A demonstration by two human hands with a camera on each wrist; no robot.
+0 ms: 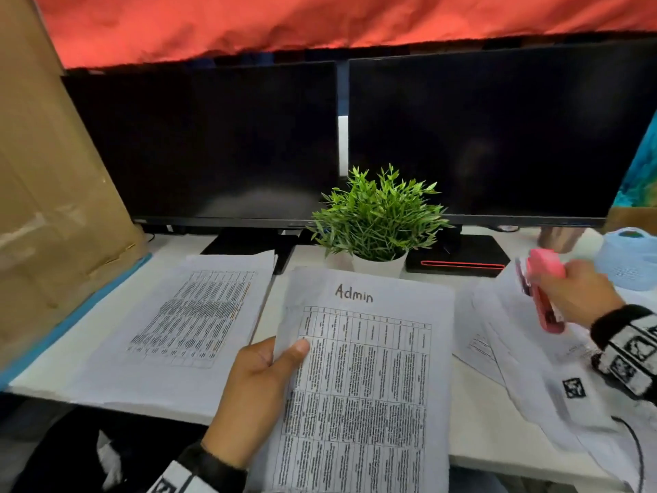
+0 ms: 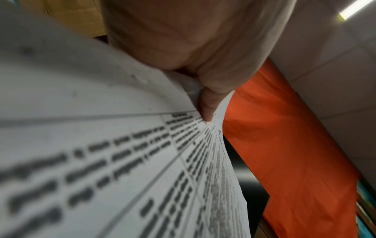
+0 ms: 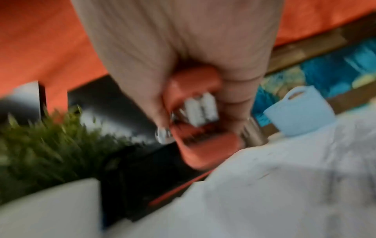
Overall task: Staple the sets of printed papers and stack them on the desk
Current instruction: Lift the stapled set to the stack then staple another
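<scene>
My left hand (image 1: pixel 263 378) pinches the left edge of a set of printed papers (image 1: pixel 366 386) headed "Admin", lifted at the desk's front centre; the thumb (image 2: pixel 207 104) lies on its top sheet (image 2: pixel 101 153). My right hand (image 1: pixel 572 293) grips a pink stapler (image 1: pixel 540 290) above the loose papers (image 1: pixel 526 357) on the right; in the right wrist view the fingers wrap the stapler (image 3: pixel 203 122), whose mouth gapes. A stack of printed papers (image 1: pixel 177 332) lies flat on the left of the desk.
Two dark monitors (image 1: pixel 213 144) stand at the back with a potted green plant (image 1: pixel 377 222) between them, just behind the held papers. A light blue basket (image 1: pixel 633 257) sits far right. A cardboard panel (image 1: pixel 46 193) walls the left side. A black cable (image 1: pixel 636 446) runs over the front right edge.
</scene>
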